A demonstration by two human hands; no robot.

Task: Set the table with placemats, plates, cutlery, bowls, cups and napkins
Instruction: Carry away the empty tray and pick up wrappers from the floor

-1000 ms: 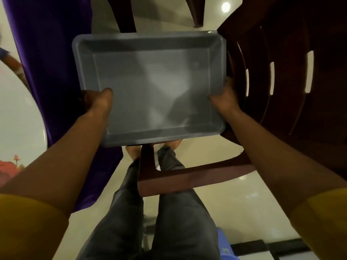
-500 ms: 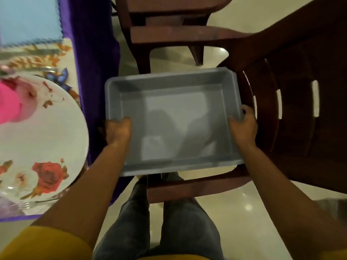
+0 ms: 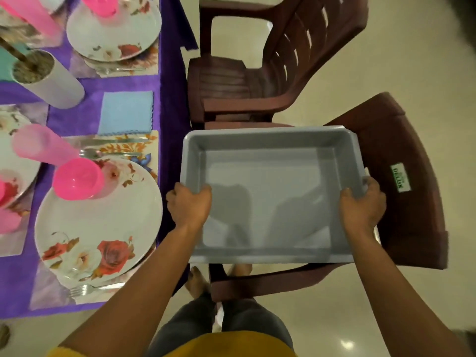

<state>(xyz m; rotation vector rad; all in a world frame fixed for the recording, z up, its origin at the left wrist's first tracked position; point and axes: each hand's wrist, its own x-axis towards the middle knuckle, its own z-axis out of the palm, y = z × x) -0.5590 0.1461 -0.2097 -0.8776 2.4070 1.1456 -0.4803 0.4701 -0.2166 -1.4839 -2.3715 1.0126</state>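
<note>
Your left hand (image 3: 189, 207) and right hand (image 3: 362, 204) each grip a side rim of the empty grey tub (image 3: 268, 194), held over the near chair (image 3: 401, 181). Keep it level and clear of the plate (image 3: 103, 228) on the left.

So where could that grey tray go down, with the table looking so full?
The grey tray, gripped by the left hand and right hand, has bare room on the far chair's seat and the floor beyond. The table is crowded: flowered plate, pink bowl, blue napkin, with only narrow purple cloth strips between.
</note>
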